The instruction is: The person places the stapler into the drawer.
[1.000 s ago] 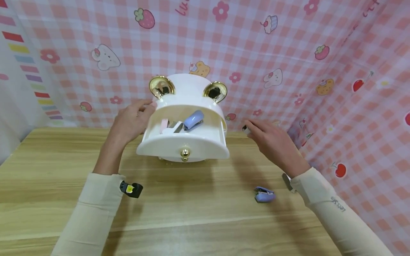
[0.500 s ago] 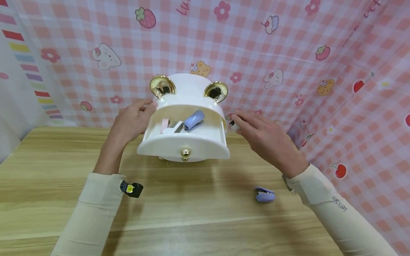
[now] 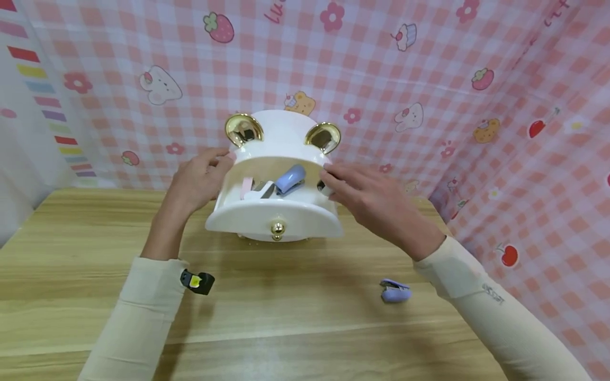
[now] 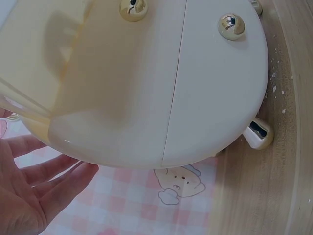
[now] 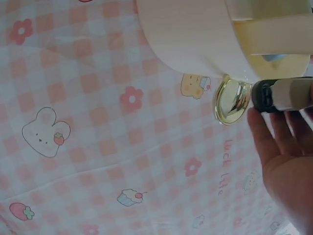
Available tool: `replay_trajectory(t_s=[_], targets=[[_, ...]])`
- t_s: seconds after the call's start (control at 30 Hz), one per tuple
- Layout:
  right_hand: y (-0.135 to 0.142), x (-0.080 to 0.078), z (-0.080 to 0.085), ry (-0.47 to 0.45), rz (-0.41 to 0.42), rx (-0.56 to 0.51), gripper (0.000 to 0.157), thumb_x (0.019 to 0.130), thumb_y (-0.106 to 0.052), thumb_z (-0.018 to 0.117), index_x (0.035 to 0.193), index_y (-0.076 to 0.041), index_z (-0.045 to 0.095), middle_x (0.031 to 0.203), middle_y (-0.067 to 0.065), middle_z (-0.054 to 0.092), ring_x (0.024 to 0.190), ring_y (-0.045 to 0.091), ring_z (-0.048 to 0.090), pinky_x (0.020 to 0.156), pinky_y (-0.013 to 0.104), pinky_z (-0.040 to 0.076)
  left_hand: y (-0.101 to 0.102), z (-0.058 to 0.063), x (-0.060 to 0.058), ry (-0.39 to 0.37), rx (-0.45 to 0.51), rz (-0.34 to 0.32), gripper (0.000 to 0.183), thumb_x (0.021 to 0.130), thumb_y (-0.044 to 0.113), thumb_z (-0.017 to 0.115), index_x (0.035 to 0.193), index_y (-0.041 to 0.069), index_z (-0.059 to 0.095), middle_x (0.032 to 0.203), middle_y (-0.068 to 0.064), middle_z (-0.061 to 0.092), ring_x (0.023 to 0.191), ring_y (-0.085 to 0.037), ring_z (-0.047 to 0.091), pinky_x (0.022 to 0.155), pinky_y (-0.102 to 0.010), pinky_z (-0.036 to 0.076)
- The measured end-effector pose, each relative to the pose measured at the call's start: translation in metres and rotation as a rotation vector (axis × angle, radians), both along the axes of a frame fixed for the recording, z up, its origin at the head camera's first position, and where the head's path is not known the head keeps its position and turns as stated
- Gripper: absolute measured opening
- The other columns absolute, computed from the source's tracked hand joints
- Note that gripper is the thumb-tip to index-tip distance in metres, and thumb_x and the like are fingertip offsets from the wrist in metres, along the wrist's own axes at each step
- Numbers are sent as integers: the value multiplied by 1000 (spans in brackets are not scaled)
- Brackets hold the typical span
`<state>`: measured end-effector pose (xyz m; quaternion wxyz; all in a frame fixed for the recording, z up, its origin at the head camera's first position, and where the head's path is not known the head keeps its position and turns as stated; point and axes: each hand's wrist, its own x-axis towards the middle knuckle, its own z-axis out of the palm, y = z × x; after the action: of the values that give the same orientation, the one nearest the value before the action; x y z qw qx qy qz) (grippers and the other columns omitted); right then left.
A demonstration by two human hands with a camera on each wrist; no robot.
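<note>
A white cabinet [image 3: 281, 120] with gold ear-like rounds stands at the back of the table, its upper drawer [image 3: 248, 218] pulled out. Inside lie a blue stapler [image 3: 290, 180], a white-and-grey piece [image 3: 259, 191] and a pink piece [image 3: 246, 186]. My left hand [image 3: 196, 180] touches the cabinet's left side, its fingers [image 4: 63, 191] fairly straight along the curved wall. Over the drawer's right edge, my right hand [image 3: 369, 198] pinches a small white-and-black object [image 5: 288, 94]; its exact kind I cannot tell. A second blue stapler [image 3: 395, 292] lies on the table at right.
The wooden table [image 3: 267, 328] runs forward from the cabinet. A pink checked cloth [image 3: 371, 63] hangs behind it and along the right. Below the pulled-out drawer is a lower front with a gold knob [image 4: 231, 26]. Gold feet [image 4: 258, 133] carry the cabinet.
My right hand has moved left with the white-and-black object, from beside the cabinet to over the drawer's right edge. The left hand has stayed at the cabinet's side.
</note>
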<state>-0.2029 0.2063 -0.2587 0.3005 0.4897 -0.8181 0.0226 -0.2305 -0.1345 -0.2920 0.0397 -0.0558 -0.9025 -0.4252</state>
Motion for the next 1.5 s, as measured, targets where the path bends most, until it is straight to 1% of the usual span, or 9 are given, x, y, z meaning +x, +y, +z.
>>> replay_trajectory(t_s=[0.2,0.43,0.63,0.83,1.07,1.17,1.27,1.33,1.5], targets=[[-6,-9,-1,-22,112,37,46,91,-13,77,135,-5,65,135,8,65,122,28,61,101,45,52,1,-2,0,17,3,-5,77,100,69,33,155,16,43,143,-19,55,104,-37,68,85,-54,54],[-17,-18,-4,-21,167,69,47,90,-14,79,134,-4,65,136,9,64,115,26,65,95,43,55,3,-3,0,10,6,-11,77,100,69,34,156,16,42,144,-19,54,110,-38,66,89,-56,53],[-22,-19,-5,14,205,57,45,90,-12,78,133,-3,66,133,11,66,113,27,67,89,43,58,2,-5,-1,20,2,-14,77,100,69,34,155,17,43,144,-19,55,103,-37,69,86,-55,54],[-26,-22,-4,-16,208,77,47,90,-11,79,134,-3,65,134,12,65,112,28,67,87,42,59,2,-3,-2,20,6,-14,77,100,69,34,156,16,42,145,-19,54,111,-38,65,87,-55,54],[-31,-31,-8,-138,208,128,44,98,-10,70,140,-2,60,139,13,61,126,29,60,93,43,56,2,-3,-1,12,12,-11,77,100,69,35,156,16,42,146,-19,53,118,-41,61,94,-58,51],[-36,-34,-7,-152,201,151,43,99,-9,67,141,-1,59,140,14,61,127,30,58,92,45,56,1,-3,-2,25,6,-10,77,100,68,34,156,16,42,146,-20,53,117,-41,61,94,-59,51],[-41,-35,-4,-133,175,200,42,100,-7,65,142,-3,58,140,13,60,129,30,56,92,44,57,-1,-3,-2,28,6,-7,77,100,69,33,157,16,41,146,-20,53,113,-41,64,91,-58,53],[-45,-36,-2,-96,156,248,43,100,-3,64,142,-4,58,141,12,60,129,29,56,90,43,57,-1,-2,-1,25,8,-5,77,100,69,33,157,17,40,146,-20,53,111,-41,64,89,-57,53],[-50,-38,-4,0,150,313,46,96,5,66,140,-4,59,138,12,61,126,28,57,87,40,58,0,-3,1,13,19,-9,77,101,68,34,157,16,39,147,-21,52,111,-41,64,86,-53,56]])
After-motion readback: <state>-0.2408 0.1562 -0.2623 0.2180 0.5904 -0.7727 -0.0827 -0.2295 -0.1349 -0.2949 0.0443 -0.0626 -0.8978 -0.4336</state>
